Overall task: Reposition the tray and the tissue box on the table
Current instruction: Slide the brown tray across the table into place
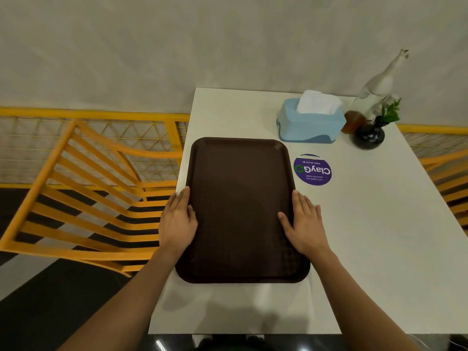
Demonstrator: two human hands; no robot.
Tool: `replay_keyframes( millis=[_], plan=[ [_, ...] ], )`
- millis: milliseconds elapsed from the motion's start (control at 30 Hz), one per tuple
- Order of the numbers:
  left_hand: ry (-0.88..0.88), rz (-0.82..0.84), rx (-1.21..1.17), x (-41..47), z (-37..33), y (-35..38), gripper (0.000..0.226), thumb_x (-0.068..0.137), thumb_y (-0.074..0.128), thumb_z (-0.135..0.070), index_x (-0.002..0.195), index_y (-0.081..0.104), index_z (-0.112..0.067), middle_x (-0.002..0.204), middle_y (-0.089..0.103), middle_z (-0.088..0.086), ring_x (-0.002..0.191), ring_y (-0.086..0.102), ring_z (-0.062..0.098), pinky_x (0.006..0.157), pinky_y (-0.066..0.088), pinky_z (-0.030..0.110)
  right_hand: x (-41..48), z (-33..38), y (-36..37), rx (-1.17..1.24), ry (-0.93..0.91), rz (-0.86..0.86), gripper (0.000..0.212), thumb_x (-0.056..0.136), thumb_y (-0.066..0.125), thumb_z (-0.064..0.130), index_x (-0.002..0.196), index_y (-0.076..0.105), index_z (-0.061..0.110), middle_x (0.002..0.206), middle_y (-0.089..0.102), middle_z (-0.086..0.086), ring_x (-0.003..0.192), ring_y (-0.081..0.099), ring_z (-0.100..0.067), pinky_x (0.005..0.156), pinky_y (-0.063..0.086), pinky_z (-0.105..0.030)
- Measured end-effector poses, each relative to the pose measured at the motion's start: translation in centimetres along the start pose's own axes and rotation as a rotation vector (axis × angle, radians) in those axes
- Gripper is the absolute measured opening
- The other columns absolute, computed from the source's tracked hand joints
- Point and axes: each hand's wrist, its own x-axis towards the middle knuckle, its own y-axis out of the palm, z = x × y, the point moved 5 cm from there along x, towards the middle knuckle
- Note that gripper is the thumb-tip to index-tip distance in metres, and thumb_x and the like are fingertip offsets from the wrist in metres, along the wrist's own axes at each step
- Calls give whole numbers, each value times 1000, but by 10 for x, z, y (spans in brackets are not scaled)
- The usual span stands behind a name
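A dark brown rectangular tray (240,198) lies flat on the left part of the white table (367,236), its left edge at the table's left edge. My left hand (178,220) grips the tray's left rim, thumb on top. My right hand (305,222) grips the right rim the same way. A light blue tissue box (310,126) with white tissue sticking out stands beyond the tray's far right corner, apart from it.
A round purple sticker (313,170) is on the table right of the tray. A glass bottle (377,89), a small brown jar (353,122) and a dark vase with a green sprig (369,136) stand at the far right. Yellow chairs (83,198) flank the table.
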Motion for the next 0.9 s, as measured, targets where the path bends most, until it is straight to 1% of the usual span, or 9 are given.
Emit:
replay_keyframes(
  millis=[100, 233, 400, 733, 900],
  plan=[
    [2, 11, 2, 4, -4, 1, 54, 102, 46, -19, 155, 36, -14, 153, 49, 8, 148, 33, 28, 115, 39, 48, 3, -1, -2, 10, 8, 0, 79, 100, 26, 62, 162, 8, 18, 167, 23, -6, 155, 16, -28, 125, 9, -52],
    [-12, 18, -2, 5, -4, 2, 54, 103, 45, -20, 156, 34, -16, 154, 47, 7, 149, 31, 27, 115, 38, 48, 5, -2, -3, 18, 14, 8, 84, 94, 19, 68, 162, 9, 19, 167, 23, -5, 154, 17, -28, 125, 8, -51],
    [-29, 21, -21, 2, -3, 1, 54, 104, 44, -22, 157, 33, -18, 156, 45, 6, 150, 28, 26, 114, 39, 48, 3, -3, 0, 23, 10, -3, 77, 101, 29, 61, 162, 9, 19, 167, 23, -5, 154, 17, -28, 125, 9, -51],
    [-9, 21, -51, -1, -5, -3, 54, 104, 46, -20, 156, 34, -15, 155, 46, 7, 151, 28, 27, 116, 37, 48, 0, -2, 1, 12, 22, -5, 77, 101, 31, 60, 162, 8, 19, 167, 23, -5, 154, 18, -28, 124, 12, -54],
    [-6, 28, -87, -1, -4, -5, 54, 103, 47, -19, 156, 36, -15, 153, 48, 9, 150, 28, 29, 114, 39, 50, 0, -3, 4, -2, 32, -7, 77, 101, 29, 62, 162, 7, 20, 167, 23, -5, 154, 19, -28, 124, 12, -54]
  ],
)
